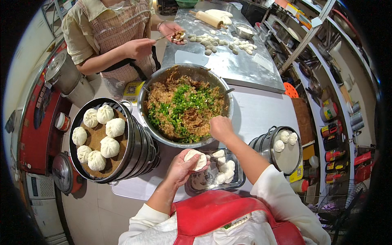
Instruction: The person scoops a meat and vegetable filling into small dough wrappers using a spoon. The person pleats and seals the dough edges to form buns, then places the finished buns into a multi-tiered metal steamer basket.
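Note:
My left hand (180, 169) holds a flat round dough wrapper (197, 161), thumb on top. At the near right rim of a large metal bowl (187, 145), my right hand (221, 127) is curled over the filling; anything in its grasp is hidden. The bowl is full of brown minced filling (165, 122) with chopped green onion (188, 98) scattered on top. A dark handle (229, 90) sticks out over its right rim. Below my hands lies a clear tray (239, 180) with several white dough pieces (226, 168) and some flour.
At left, stacked steamers (137, 156) carry several pleated buns (97, 160); a smaller steamer (288, 160) at right holds more. Across the table, another person's hands (171, 32) hold a filled wrapper and a thin tool. A metal worktop (214, 69) bears dough lumps (211, 43) and a rolling pin (208, 19).

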`<state>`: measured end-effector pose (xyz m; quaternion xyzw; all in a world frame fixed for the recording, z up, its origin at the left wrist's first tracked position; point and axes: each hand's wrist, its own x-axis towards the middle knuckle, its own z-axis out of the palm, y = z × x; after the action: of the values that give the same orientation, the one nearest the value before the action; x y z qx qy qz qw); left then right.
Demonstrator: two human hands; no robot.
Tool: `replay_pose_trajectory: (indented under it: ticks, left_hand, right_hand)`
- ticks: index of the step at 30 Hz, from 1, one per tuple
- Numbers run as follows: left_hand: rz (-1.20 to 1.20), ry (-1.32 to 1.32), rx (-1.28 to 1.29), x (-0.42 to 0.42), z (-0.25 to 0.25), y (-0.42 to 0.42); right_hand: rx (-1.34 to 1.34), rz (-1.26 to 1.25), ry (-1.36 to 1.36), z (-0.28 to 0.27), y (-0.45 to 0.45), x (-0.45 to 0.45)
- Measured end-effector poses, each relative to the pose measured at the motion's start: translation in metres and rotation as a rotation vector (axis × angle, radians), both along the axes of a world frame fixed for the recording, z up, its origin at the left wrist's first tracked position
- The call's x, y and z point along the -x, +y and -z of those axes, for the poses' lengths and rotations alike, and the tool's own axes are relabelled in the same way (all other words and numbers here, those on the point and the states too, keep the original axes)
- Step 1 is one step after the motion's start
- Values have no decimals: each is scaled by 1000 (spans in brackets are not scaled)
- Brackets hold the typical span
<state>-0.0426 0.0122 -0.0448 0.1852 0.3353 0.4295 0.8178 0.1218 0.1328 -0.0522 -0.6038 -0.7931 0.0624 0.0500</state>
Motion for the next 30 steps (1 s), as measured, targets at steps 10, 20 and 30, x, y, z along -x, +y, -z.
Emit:
replay_pose_trajectory:
  ticks: [10,20,30]
  left_hand:
    - [13,75,28,0,17,2]
    - [-1,-80,51,0,-4,4]
    - [-20,-42,93,2,-6,5]
  right_hand:
    - [267,106,181,12,11,1]
    - [485,285,504,-2,3,0]
    - [803,413,941,-6,1,4]
